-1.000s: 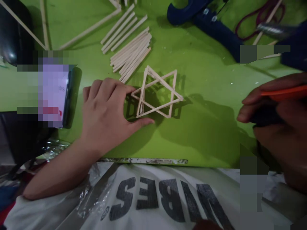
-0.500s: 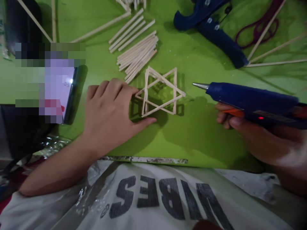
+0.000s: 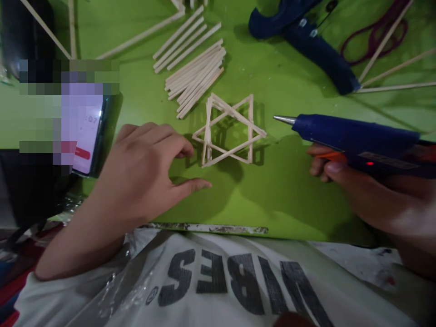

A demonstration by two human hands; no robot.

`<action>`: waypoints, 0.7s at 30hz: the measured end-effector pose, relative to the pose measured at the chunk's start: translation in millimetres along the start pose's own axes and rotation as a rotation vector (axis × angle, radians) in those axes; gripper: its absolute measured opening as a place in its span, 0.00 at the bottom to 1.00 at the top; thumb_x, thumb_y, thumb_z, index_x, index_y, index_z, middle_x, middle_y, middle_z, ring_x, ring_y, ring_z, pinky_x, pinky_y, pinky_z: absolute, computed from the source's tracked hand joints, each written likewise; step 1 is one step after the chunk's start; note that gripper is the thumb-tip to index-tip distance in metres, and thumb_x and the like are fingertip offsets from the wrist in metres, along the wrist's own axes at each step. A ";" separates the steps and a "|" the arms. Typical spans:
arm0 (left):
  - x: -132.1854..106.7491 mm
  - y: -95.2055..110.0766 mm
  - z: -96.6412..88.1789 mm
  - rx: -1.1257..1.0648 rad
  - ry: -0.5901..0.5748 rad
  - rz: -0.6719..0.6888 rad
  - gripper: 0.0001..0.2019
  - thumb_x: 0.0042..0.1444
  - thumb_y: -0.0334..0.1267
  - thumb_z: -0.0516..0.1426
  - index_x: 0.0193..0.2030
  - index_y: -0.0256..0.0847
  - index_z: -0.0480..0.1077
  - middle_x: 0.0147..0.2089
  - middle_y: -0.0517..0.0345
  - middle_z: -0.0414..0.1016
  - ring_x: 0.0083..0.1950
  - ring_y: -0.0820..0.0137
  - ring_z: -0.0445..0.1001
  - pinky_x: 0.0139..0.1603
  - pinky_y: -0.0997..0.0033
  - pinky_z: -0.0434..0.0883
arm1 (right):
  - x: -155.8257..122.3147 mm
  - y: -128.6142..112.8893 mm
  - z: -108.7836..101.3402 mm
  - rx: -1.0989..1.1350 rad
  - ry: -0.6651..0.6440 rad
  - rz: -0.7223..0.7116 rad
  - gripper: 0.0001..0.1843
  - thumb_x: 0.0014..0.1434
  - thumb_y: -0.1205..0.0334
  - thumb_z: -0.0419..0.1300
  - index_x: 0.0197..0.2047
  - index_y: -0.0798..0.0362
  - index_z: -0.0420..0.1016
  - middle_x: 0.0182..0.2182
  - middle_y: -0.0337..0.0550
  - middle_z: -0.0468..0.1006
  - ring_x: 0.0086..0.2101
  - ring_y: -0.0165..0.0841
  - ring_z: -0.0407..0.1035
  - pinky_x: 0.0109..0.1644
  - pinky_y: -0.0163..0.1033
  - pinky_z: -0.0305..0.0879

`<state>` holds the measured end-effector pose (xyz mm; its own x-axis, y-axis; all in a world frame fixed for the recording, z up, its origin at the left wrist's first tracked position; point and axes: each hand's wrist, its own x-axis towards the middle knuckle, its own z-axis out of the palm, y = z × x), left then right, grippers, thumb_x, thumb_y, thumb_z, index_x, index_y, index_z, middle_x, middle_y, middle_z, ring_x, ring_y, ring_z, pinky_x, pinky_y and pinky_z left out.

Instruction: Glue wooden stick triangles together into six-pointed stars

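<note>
A six-pointed star of thin wooden sticks [image 3: 235, 156] rests on the green table, its sticks stacked in layers. Just left of it is my left hand [image 3: 146, 168], empty, with thumb and fingers apart and a small gap to the star. My right hand [image 3: 361, 190] is wrapped around a blue hot glue gun [image 3: 354, 136] with an orange trigger and a lit red light. The gun's metal nozzle points left, a short way from the star's right tip. A faint glue-like strand shows near that tip.
Cut wooden sticks [image 3: 197, 75] lie in a pile behind the star. A dark blue cutter [image 3: 313, 54] and purple-handled scissors [image 3: 374, 43] lie at the back right, near longer sticks. At left is a phone [image 3: 86, 141], partly pixelated. The green table's [image 3: 272, 195] front edge is close to my shirt.
My left hand has drawn back from the star, down and to the left, and no longer reaches its left tip. The glue gun has barely moved.
</note>
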<state>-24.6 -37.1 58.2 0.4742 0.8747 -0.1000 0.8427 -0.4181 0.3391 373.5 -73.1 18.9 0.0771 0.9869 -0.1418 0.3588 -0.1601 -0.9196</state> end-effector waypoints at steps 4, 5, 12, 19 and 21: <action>-2.1 0.8 5.8 -0.037 0.010 0.065 0.22 0.60 0.50 0.85 0.49 0.54 0.80 0.50 0.58 0.92 0.52 0.45 0.91 0.58 0.37 0.82 | 3.2 -9.9 1.1 -0.016 -0.015 -0.049 0.11 0.61 0.65 0.85 0.45 0.39 0.99 0.43 0.45 0.96 0.38 0.47 0.89 0.43 0.54 0.90; -2.5 1.1 7.0 -0.044 0.022 0.078 0.20 0.64 0.51 0.83 0.49 0.53 0.79 0.50 0.58 0.92 0.53 0.46 0.91 0.58 0.38 0.82 | 3.7 -11.6 1.0 -0.018 -0.028 -0.056 0.12 0.61 0.66 0.84 0.45 0.39 0.99 0.42 0.45 0.96 0.37 0.46 0.89 0.43 0.53 0.90; -3.5 2.3 10.4 -0.048 0.009 0.108 0.08 0.78 0.48 0.73 0.52 0.54 0.80 0.52 0.56 0.92 0.56 0.47 0.91 0.61 0.39 0.81 | 0.8 -0.7 -2.4 -0.002 -0.013 0.021 0.10 0.62 0.65 0.84 0.46 0.43 0.98 0.42 0.47 0.95 0.42 0.46 0.91 0.47 0.50 0.91; -4.3 -0.8 4.0 -0.086 -0.014 0.096 0.11 0.76 0.51 0.75 0.55 0.55 0.81 0.53 0.60 0.91 0.55 0.48 0.90 0.62 0.41 0.82 | 0.6 -2.3 -6.3 -0.028 -0.055 -0.042 0.15 0.62 0.69 0.80 0.49 0.42 0.98 0.46 0.46 0.97 0.41 0.42 0.91 0.46 0.46 0.90; -4.5 -1.0 -2.1 -0.066 -0.024 0.050 0.08 0.78 0.50 0.72 0.55 0.55 0.82 0.52 0.60 0.91 0.53 0.47 0.89 0.60 0.40 0.82 | 1.4 -6.2 -5.2 -0.047 -0.058 -0.089 0.15 0.63 0.71 0.79 0.49 0.41 0.98 0.46 0.44 0.97 0.40 0.42 0.91 0.46 0.47 0.90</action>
<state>-28.1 -40.1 60.3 0.5224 0.8464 -0.1038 0.7994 -0.4437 0.4051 376.3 -70.8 26.4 -0.0107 0.9965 -0.0829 0.4049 -0.0715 -0.9116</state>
